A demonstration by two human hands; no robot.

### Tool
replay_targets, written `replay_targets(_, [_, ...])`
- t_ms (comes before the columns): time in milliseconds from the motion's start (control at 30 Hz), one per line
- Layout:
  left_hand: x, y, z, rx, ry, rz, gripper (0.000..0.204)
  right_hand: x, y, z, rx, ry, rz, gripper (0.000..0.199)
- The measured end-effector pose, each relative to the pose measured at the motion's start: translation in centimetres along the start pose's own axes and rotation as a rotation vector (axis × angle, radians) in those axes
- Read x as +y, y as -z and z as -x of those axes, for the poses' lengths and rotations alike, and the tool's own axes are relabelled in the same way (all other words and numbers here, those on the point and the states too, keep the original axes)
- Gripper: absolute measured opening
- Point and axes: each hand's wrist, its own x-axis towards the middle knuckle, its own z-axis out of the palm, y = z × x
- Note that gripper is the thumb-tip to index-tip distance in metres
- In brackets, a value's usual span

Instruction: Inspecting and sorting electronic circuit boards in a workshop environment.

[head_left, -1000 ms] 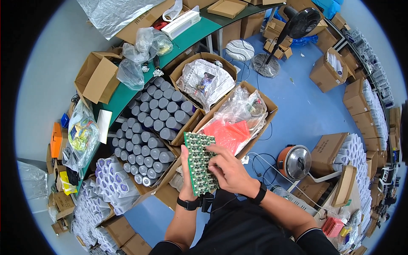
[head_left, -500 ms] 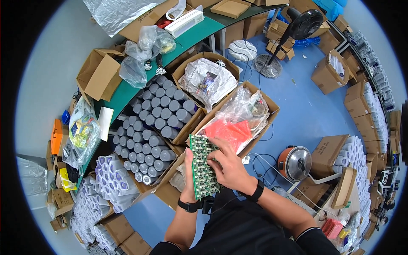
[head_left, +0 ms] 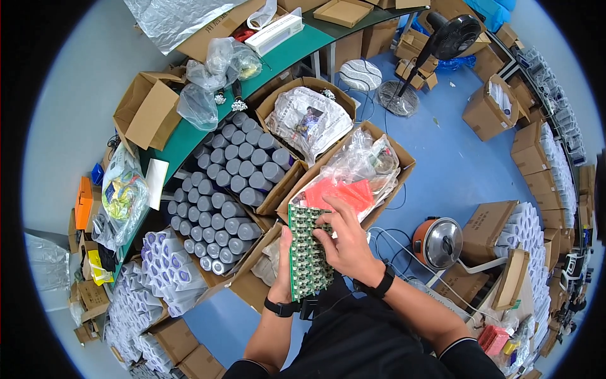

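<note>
A green circuit board panel, packed with rows of small components, is held upright in front of my body. My left hand grips it along the left edge, thumb up and the other fingers hidden behind it. Over the panel's upper right part, my right hand is closed, thumb and fingers bent together against the components. Whatever lies between those fingertips is too small to make out. Beyond the panel is an open carton with a pink-red plastic bag and clear plastic wrap in it.
Grey-capped cylinders fill cartons at the left, beside a green table. Another carton holds a white printed bag. On the blue floor stand an orange pot with a lid, a black fan and cables. Stacked cartons line the right.
The circuit board panel has shifted slightly right, my left hand with it. My right hand has moved a little to the right, its fingers still at the panel's upper part.
</note>
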Motion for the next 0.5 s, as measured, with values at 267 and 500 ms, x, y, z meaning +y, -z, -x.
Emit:
replay_targets(267, [0.4, -0.2, 0.2, -0.01, -0.003, -0.03, 0.081, 0.3, 0.2, -0.5, 0.029, -0.047, -0.027, 0.018])
replay_targets(500, [0.4, -0.2, 0.6, 0.004, 0.042, -0.051, 0.085, 0.8, 0.1, -1.2, 0.059, 0.039, 0.053, 0.019])
